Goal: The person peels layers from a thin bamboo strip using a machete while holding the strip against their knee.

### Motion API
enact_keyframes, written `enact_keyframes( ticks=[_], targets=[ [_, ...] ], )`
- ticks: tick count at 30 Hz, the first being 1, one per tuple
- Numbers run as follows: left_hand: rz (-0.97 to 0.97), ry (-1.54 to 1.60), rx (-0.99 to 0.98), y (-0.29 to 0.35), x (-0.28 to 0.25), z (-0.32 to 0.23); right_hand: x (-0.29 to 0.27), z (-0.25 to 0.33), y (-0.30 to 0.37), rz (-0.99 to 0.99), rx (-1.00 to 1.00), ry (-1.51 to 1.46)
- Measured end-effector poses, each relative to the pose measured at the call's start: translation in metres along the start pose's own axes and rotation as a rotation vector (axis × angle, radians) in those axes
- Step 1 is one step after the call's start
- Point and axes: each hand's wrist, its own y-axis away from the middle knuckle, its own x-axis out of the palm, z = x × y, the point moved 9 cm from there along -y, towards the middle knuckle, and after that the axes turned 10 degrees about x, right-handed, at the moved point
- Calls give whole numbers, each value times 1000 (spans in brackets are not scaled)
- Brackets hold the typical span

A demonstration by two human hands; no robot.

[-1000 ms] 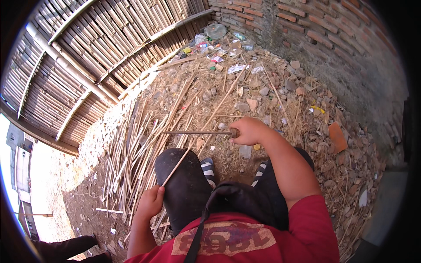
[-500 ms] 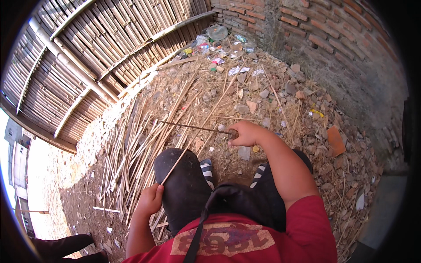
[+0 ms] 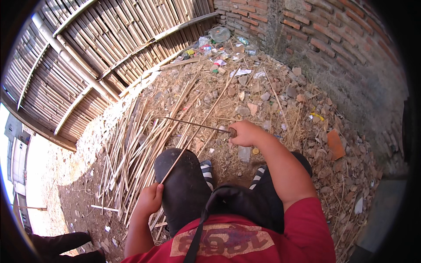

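Note:
My left hand is closed on the near end of a long, thin bamboo strip. The strip runs over my left knee and slants away toward the rubble. My right hand grips the stubby brown handle of a long knife, seen almost edge-on as a thin dark line. Its blade points left and crosses the strip a little beyond my knee; whether the two touch, I cannot tell. Many more bamboo strips lie in a loose pile on the ground to the left of my legs.
A bamboo slat wall rises at the far left, a brick wall at the right. Between them the ground holds stones, dry straw and litter, with a broken orange tile at right. Another person's dark-clothed legs show at lower left.
The knife's tip has shifted slightly right and away from me, while its handle stays nearly in place. My left hand still holds the strip in the same spot.

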Motion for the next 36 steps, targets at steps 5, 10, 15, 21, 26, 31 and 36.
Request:
enact_keyframes(
  ticks=[5,10,15,21,26,31,36],
  targets=[
    [0,-66,19,6,-3,4,20,29,3,2,-63,109],
    [67,-10,43,-6,-1,1,-1,-45,-20,-162,104,-179],
    [-16,-166,26,10,-5,5,15,42,5,-76,-84,164],
    [-44,-157,30,4,-1,5,-8,-42,-22,-145,124,-195],
    [-36,-257,-8,10,-8,-2,20,19,-2,28,26,143],
    [10,-305,3,-3,-16,-4,5,-71,-28,-78,247,-71],
    [85,-215,-15,0,-10,4,15,-3,-5,-99,72,1]
  ],
)
